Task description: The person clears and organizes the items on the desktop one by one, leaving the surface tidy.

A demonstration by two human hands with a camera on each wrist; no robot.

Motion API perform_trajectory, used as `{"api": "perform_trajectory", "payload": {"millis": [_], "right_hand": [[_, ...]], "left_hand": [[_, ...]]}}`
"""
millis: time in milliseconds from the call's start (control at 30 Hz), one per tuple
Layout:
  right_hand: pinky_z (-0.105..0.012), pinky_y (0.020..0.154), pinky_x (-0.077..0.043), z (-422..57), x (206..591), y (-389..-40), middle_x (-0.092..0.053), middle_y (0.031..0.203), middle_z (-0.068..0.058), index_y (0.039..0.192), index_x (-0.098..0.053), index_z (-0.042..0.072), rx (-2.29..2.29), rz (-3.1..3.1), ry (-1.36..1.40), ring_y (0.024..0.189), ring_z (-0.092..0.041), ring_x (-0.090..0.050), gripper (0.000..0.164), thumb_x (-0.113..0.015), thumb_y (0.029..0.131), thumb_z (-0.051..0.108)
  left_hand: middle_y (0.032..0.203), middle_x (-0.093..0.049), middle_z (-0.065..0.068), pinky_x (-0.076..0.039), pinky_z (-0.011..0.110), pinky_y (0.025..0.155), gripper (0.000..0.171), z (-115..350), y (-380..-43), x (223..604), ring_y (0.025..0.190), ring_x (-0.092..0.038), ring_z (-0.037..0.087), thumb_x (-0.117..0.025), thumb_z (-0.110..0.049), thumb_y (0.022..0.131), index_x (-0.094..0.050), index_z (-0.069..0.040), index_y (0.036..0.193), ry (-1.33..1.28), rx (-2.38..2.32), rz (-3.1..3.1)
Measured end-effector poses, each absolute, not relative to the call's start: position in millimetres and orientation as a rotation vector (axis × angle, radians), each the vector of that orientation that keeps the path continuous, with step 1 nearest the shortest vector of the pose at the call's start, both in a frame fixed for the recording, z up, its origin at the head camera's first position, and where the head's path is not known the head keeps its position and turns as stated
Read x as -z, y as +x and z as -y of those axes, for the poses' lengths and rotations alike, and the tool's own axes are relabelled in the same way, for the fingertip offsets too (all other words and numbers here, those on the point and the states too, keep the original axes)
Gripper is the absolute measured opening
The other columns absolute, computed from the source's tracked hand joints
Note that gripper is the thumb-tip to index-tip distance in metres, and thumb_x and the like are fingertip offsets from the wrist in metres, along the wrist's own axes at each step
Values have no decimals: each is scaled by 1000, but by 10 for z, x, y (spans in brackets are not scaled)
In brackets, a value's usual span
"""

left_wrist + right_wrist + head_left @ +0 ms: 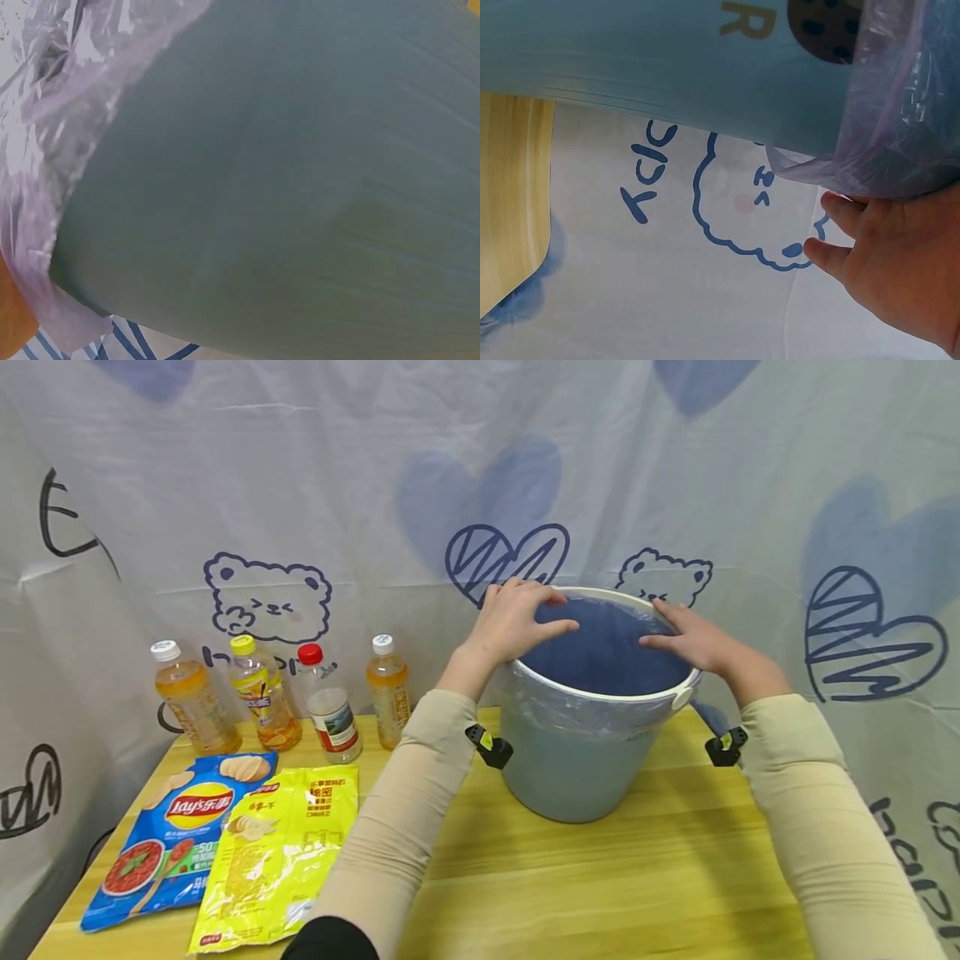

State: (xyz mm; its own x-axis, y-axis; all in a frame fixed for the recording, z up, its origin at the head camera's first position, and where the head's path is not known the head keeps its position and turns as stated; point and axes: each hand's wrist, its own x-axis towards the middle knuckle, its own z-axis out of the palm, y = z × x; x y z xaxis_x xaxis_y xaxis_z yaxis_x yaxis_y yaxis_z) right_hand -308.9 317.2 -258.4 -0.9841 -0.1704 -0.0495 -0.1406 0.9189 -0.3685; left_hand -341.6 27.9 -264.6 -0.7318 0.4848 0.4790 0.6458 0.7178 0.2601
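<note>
A grey-blue trash bin with a white rim stands on the wooden table. A clear plastic bag lines it, its edge folded down over the outside. At the rim's left side is my left hand, thumb and fingers apart and pointing inward. My right hand lies over the right side of the rim, its thumb toward the inside. In the right wrist view its spread fingers show just outside the folded bag. Most of the left hand is out of the left wrist view, where the bag edge hangs crinkled.
Several drink bottles stand at the back left, among them a red-capped bottle and a yellow-capped bottle. In front of them lie a blue chip bag and a yellow chip bag, partly overlapping. A printed curtain hangs behind the table.
</note>
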Motion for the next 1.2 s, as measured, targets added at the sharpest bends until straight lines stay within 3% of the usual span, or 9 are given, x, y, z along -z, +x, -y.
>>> {"api": "perform_trajectory", "payload": {"millis": [433, 1200], "right_hand": [[-67, 115, -6, -3128, 2612, -3124, -5, 160, -29, 156, -5, 5, 551, -3002, -252, 147, -51, 0, 81, -48, 99, 44], [-68, 114, -5, -3169, 2571, -3065, -3, 160, -28, 156, -4, 5, 583, -3005, -225, 147, -50, 3, 81, -48, 99, 42]], "left_hand": [[111, -70, -6, -38, 44, 90, 44, -135, -3340, 2763, 103, -59, 20, -58, -55, 91, -65, -25, 122, -549, 663, 2267], [109, -71, 4, -41, 48, 85, 34, 305, -2844, 3156, 100, -61, 25, -62, -38, 94, -68, -14, 117, -491, 965, 2055]]}}
